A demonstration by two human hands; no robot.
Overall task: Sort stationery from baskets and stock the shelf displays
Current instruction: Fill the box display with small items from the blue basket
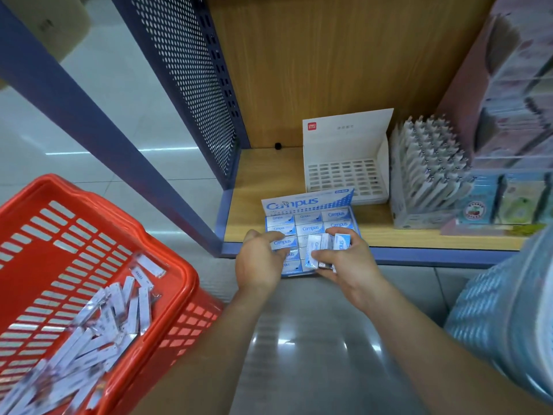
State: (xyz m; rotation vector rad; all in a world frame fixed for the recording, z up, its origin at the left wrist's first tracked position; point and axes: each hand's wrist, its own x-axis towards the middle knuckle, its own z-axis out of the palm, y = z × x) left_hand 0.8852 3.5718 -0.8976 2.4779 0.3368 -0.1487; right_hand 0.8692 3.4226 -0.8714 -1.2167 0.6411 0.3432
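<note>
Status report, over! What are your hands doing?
Right hand grips several small blue-and-white eraser boxes. Left hand touches rows in the blue-and-white cardboard Campus display box. Nothing blocking.

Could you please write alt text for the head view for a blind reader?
A person's right hand holds small blue-and-white boxes over a Campus display box on a shelf, while the left hand touches boxes inside it. A red basket of white packets is lower left.

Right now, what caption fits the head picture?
Left hand grips the Campus box while right hand holds packs over it, basket nearby.
</note>
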